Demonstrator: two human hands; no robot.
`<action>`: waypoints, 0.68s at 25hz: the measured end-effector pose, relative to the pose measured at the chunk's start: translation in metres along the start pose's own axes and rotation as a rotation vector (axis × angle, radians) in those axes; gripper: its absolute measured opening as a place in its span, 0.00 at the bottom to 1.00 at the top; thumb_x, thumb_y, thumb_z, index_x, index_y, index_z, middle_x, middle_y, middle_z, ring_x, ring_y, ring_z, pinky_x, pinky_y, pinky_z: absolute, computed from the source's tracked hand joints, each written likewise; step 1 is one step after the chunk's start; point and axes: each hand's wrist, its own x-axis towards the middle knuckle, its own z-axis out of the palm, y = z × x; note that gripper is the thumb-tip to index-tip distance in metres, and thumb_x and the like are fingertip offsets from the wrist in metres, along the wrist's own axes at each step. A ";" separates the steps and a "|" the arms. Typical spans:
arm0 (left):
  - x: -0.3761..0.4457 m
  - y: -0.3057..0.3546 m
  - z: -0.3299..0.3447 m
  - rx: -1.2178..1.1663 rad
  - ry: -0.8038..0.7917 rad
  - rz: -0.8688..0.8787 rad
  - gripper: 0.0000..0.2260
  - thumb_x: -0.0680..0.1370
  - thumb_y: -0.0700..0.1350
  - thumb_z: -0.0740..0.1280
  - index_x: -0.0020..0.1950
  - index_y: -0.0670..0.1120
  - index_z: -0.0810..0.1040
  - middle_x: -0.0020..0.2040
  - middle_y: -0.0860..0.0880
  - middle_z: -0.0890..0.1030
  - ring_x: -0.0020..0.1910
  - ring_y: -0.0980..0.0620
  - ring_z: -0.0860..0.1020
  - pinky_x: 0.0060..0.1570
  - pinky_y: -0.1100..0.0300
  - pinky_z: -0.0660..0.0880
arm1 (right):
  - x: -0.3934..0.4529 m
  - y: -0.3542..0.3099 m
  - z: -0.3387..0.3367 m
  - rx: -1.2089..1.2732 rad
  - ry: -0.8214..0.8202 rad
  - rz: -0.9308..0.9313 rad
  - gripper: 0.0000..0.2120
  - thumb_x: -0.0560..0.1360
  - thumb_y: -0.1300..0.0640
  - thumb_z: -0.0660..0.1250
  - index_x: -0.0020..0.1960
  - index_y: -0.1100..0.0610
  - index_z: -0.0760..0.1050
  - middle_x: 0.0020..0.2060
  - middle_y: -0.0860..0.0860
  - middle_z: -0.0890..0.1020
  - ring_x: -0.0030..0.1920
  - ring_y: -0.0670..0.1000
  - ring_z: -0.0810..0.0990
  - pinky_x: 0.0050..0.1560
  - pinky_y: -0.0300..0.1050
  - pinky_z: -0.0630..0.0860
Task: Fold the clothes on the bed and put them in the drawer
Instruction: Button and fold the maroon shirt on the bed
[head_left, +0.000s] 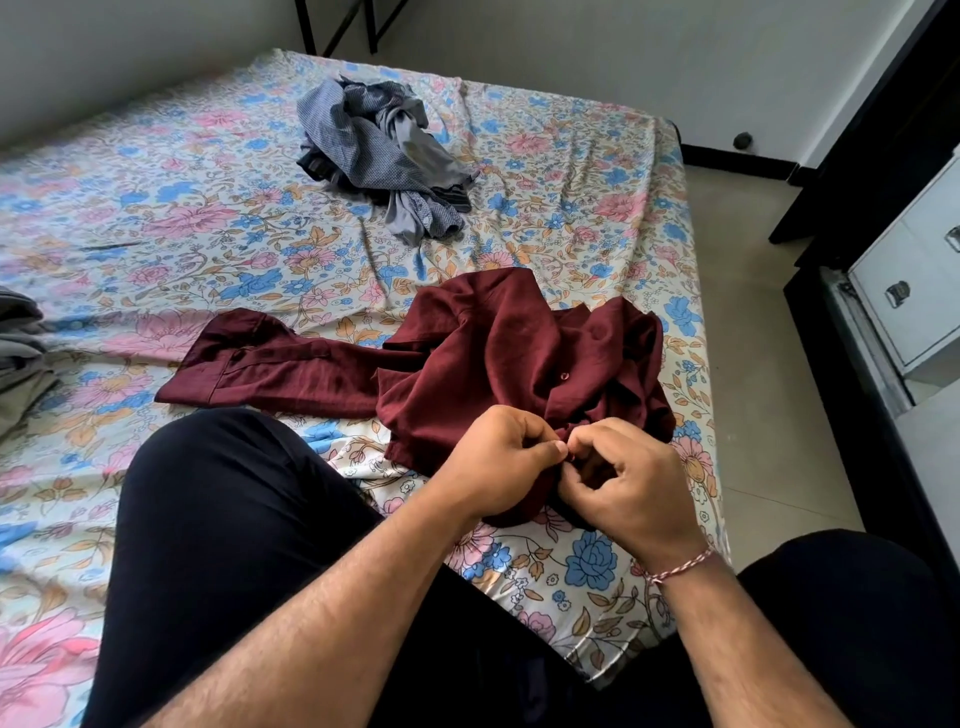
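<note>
A maroon button shirt lies crumpled on the floral bed sheet, one sleeve stretched out to the left. My left hand and my right hand meet at the shirt's near edge, both pinching its fabric at a small button between the fingertips. Further back on the bed lies a heap of grey-blue clothes. A white drawer unit with metal handles stands to the right of the bed.
Grey folded clothes sit at the left edge of the bed. My knee in dark trousers rests on the mattress. A strip of tiled floor runs between bed and drawer unit. A dark frame stands at the far right.
</note>
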 end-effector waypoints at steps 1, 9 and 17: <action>0.000 0.000 0.001 -0.038 -0.006 -0.018 0.09 0.80 0.44 0.73 0.40 0.46 0.86 0.33 0.52 0.83 0.32 0.58 0.78 0.34 0.62 0.74 | 0.000 0.000 0.003 -0.008 0.020 -0.007 0.06 0.68 0.62 0.76 0.42 0.56 0.81 0.39 0.45 0.81 0.39 0.44 0.80 0.39 0.40 0.78; -0.003 0.007 0.018 -0.521 0.067 0.042 0.08 0.82 0.39 0.68 0.44 0.41 0.82 0.37 0.45 0.82 0.37 0.52 0.79 0.39 0.61 0.76 | -0.002 -0.015 0.026 0.981 0.280 0.597 0.07 0.76 0.69 0.72 0.46 0.57 0.81 0.42 0.54 0.82 0.42 0.52 0.80 0.46 0.44 0.79; 0.001 -0.003 0.022 -0.201 0.208 0.034 0.09 0.82 0.47 0.68 0.43 0.50 0.82 0.36 0.56 0.81 0.36 0.58 0.76 0.42 0.55 0.76 | -0.004 -0.014 0.030 0.227 0.181 0.343 0.09 0.83 0.49 0.60 0.53 0.53 0.74 0.42 0.40 0.79 0.40 0.43 0.79 0.38 0.39 0.75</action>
